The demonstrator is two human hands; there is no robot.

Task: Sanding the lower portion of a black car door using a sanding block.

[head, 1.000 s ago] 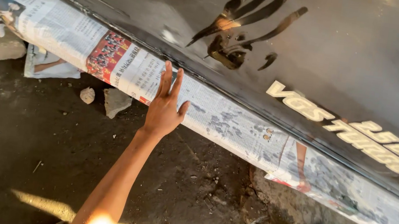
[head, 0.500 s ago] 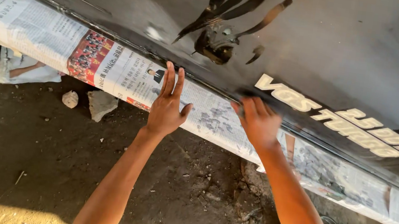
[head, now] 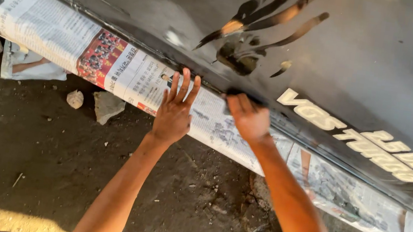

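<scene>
Left hand (head: pixel 174 111): fingers spread, flat on the newspaper (head: pixel 50 32).
Right hand (head: pixel 250 118): curled, fingertips pressing the newspaper's far edge against the dark car panel (head: pixel 389 61).

Left hand (head: pixel 174 110) flat, fingers spread upward; right hand (head: pixel 247 118) curled, both arms outstretched.

Dark dirt floor (head: pixel 21 148) with two stones (head: pixel 96 104) (a sunlit strip at the bottom edge)
</scene>
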